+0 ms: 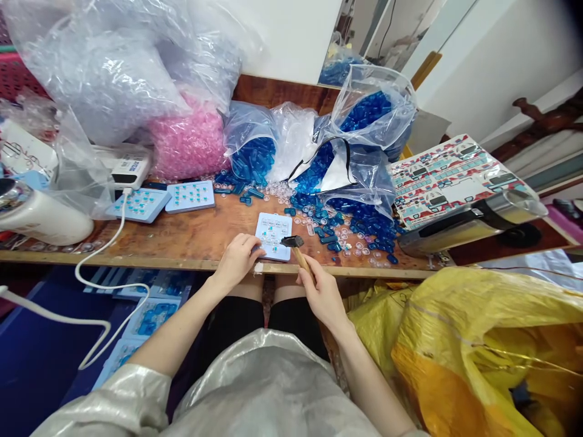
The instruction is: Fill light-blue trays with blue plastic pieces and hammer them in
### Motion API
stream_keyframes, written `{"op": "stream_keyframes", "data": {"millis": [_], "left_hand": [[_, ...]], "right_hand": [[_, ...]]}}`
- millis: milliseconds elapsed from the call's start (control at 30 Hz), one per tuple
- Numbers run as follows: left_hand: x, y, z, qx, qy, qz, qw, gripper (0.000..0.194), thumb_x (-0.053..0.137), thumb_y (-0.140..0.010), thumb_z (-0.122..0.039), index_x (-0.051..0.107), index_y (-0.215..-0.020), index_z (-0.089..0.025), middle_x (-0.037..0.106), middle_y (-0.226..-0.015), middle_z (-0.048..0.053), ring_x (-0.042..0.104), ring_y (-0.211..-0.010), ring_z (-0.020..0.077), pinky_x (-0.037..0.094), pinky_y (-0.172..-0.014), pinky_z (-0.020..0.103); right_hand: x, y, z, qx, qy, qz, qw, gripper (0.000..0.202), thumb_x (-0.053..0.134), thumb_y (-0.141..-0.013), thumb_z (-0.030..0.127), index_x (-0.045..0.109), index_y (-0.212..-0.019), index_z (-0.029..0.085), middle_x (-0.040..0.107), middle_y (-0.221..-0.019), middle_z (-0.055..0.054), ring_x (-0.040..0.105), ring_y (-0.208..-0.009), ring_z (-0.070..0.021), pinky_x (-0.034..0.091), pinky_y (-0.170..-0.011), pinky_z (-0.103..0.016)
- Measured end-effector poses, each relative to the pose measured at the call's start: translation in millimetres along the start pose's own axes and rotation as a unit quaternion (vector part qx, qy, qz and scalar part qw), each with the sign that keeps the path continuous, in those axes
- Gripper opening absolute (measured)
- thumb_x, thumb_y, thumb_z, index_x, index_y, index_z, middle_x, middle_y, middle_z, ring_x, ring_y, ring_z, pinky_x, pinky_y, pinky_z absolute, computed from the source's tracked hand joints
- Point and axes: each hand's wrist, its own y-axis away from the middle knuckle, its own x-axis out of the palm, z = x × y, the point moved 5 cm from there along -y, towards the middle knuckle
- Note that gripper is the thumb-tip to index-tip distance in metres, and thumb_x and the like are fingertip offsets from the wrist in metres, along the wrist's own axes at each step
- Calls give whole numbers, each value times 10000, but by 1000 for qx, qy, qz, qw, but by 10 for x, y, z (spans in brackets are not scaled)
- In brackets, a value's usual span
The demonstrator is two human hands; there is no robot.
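A light-blue panel [283, 226] with small clear and teal pieces set on it lies at the table's front edge. My left hand [237, 260] rests at its left side, fingers bent and drawn together at the edge; whether they pinch a small piece is hidden. In my right hand [322, 290] is a hammer [294, 244], gripped by its wooden handle. The dark hammer head is over the panel's right part; I cannot tell if it touches. Behind and to the right lie loose blue translucent pieces [332, 237] and small clear round ones.
Two stacks of similar panels [190, 195] sit left, beside a power bank [131, 172] with a white cable. Bags of pink pieces [189, 136] and blue pieces [255, 158] line the back. A tumbler [483, 221] lies right; a yellow sack [455, 328] stands below.
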Motion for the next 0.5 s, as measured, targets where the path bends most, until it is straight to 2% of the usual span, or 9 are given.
{"op": "stream_keyframes", "data": {"millis": [333,433,500], "left_hand": [[-1,-3,41,-32,53,-16,998,76,573,-792,-235,544,-837,-181,585,-813,30,536,-800,171,448,-735,315],[15,-10,74,-55,70,-11,996,99,586,-775,-244,529,-827,-181,578,-805,22,538,-788,165,454,-729,311],[31,-9,103,-82,87,-10,993,124,590,-763,-251,514,-837,-186,573,-803,14,542,-782,161,461,-717,308]], "right_hand": [[59,-21,164,-34,9,18,999,354,390,-892,287,495,-1211,175,664,-769,-32,628,-720,-169,466,-709,-265],[96,-78,232,-49,25,10,998,370,366,-899,264,469,-1242,169,673,-865,-63,632,-773,-177,465,-730,-273],[162,-135,274,-57,54,30,996,366,355,-901,249,476,-1239,178,673,-917,-79,635,-801,-191,465,-731,-286]]}}
